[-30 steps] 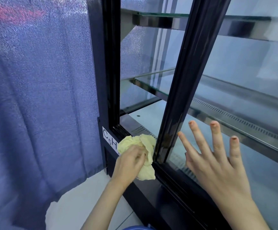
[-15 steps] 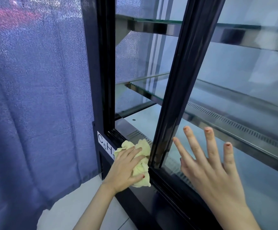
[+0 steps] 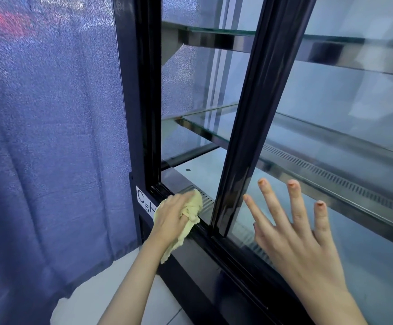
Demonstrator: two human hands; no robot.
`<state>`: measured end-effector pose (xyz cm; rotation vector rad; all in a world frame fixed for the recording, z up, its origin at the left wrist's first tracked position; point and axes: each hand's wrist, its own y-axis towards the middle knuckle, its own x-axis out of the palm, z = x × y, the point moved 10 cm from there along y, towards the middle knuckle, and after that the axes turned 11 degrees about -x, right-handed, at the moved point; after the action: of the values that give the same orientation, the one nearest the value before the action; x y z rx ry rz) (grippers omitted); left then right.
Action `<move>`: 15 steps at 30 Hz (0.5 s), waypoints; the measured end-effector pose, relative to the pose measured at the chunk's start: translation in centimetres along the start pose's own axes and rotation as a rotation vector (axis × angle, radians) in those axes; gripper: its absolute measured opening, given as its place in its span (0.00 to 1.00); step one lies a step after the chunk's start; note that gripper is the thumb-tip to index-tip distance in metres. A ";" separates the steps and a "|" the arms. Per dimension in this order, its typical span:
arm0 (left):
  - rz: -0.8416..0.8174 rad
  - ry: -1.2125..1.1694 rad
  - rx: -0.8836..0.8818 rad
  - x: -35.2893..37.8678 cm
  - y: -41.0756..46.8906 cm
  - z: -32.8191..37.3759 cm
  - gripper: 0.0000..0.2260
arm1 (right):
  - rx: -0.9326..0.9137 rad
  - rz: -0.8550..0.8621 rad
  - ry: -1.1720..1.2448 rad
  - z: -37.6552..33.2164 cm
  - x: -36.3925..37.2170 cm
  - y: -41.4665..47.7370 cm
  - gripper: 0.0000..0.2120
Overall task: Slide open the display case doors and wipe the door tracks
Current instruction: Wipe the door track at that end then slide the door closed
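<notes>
A black-framed glass display case fills the right of the view. Its sliding door [image 3: 256, 113] is pushed partly to the right, leaving a gap at the left end. My left hand [image 3: 171, 218] grips a crumpled yellow cloth [image 3: 192, 211] and presses it onto the bottom door track [image 3: 202, 231] in that gap, just left of the door's edge. My right hand [image 3: 294, 233] lies flat on the door's glass, fingers spread, holding nothing.
A blue curtain [image 3: 50, 137] hangs close on the left of the case's black corner post [image 3: 132, 102]. Glass shelves [image 3: 214, 127] and a slotted metal vent [image 3: 331, 181] sit inside. A white label [image 3: 145, 200] is stuck near the lower corner. Pale floor tiles [image 3: 120, 289] lie below.
My left hand has shifted the cloth along the bottom track, and the cloth is now stretched out lower under the hand. The right hand stays flat on the glass.
</notes>
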<state>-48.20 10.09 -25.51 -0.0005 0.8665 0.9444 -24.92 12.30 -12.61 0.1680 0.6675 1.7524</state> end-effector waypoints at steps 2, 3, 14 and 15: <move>0.023 0.075 0.097 0.2 -0.6 1.0 0.23 | 0.003 0.006 -0.001 0.0 -0.1 -0.1 0.27; 0.011 0.066 0.123 0.5 -1.1 1.3 0.20 | 0.004 0.009 -0.004 0.0 -0.1 -0.1 0.27; 0.007 0.014 0.151 3.1 -3.9 3.4 0.15 | 0.005 -0.001 -0.041 -0.1 -0.1 0.0 0.26; 0.007 -0.001 0.190 3.2 -4.2 3.7 0.14 | 0.003 -0.002 -0.051 -0.1 -0.1 0.0 0.26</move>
<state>-41.85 11.10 -26.58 0.1662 0.9532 0.8654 -24.94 12.17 -12.72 0.2133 0.6332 1.7397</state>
